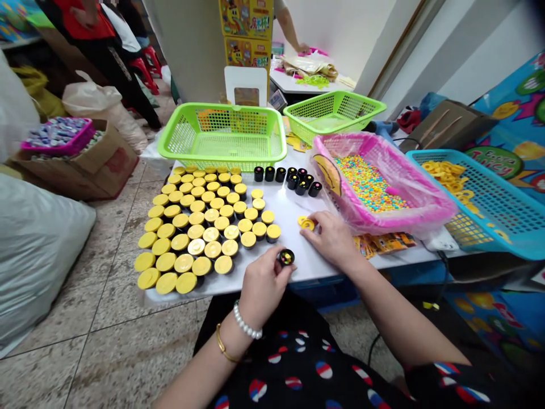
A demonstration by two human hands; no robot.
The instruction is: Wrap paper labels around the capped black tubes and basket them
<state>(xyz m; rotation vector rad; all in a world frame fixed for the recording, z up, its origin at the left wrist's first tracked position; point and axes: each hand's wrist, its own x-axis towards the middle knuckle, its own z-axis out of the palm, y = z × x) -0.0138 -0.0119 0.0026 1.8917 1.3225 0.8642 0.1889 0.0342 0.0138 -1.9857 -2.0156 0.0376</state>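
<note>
Black cup [286, 264] in left hand [264, 275] holds, seemingly, coloured pellets [288, 257].

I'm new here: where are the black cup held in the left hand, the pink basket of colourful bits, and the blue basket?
Black cup [286, 257]: head view, on its open top.
Pink basket [385, 220]: head view, on its near wall.
Blue basket [506, 190]: head view, on its bare mesh.
</note>
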